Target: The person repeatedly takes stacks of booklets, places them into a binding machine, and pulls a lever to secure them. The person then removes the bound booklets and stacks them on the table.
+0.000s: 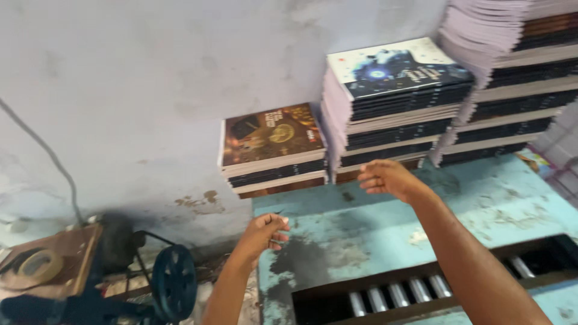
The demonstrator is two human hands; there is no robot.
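My left hand [265, 231] hovers over the near left corner of a worn turquoise table [481, 198], its fingers curled shut, perhaps pinching something tiny and dark. My right hand [388, 178] reaches forward with fingers loosely bent, empty, just in front of the book stacks. A low stack topped by a brown-covered book [270, 135] stands against the wall. Beside it rises a taller stack topped by a blue and white cover [400, 66]. The tallest stack [512, 78] stands at the right.
A slot with metal rollers [415, 289] cuts across the table near me. Left of the table stands a dark machine with a round wheel [173, 281] and a brown board holding a tape roll [37, 265]. A cable [54, 162] runs down the grey wall.
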